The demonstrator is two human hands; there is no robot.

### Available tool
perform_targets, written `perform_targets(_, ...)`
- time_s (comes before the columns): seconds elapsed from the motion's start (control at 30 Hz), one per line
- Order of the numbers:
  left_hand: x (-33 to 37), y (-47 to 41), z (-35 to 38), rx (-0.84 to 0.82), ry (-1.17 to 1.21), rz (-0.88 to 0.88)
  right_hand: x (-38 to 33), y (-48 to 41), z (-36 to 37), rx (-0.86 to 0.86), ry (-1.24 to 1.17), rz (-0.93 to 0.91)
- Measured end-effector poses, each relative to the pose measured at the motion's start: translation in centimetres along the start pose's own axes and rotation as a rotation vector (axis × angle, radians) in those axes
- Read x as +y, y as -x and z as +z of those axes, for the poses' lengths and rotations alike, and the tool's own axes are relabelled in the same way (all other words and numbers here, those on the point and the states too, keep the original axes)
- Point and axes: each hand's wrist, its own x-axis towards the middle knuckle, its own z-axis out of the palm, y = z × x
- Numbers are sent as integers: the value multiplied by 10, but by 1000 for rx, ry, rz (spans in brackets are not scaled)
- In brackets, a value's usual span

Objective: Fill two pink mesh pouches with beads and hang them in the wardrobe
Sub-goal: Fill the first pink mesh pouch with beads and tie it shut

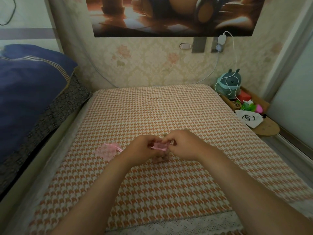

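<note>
Over the middle of the orange houndstooth cloth, my left hand and my right hand meet and pinch one pink mesh pouch between their fingertips. Its ribbon sticks out to the left between the hands, and its lower part hangs below my fingers. A second pink mesh pouch with a ribbon tie lies flat on the cloth, just left of my left hand. Whether beads are inside either pouch I cannot tell.
A blue quilt is piled on the bed to the left. At the right stand a teal plush toy, a wooden tray of small toys and a white drawstring bag. A white charger cable hangs from the wall sockets.
</note>
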Motion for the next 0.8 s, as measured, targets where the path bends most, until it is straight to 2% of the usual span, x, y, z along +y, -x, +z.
perform_targets(0.13, 2, 3, 2, 24, -27, 35, -2, 3, 3, -58, -25, 7)
perform_targets(0.27, 5, 5, 2, 49, -21, 42, -4, 4, 1, 18, 16, 7)
perform_targets(0.47, 1, 10, 2, 42, -26, 19, 1, 3, 5, -88, -123, 40)
perform_targets(0.63, 2, 15, 2, 112, 15, -22, 10, 6, 3, 34, -214, 96)
perform_targets(0.8, 4, 17, 1, 117, 7, -27, 12, 9, 7, 45, -185, 104)
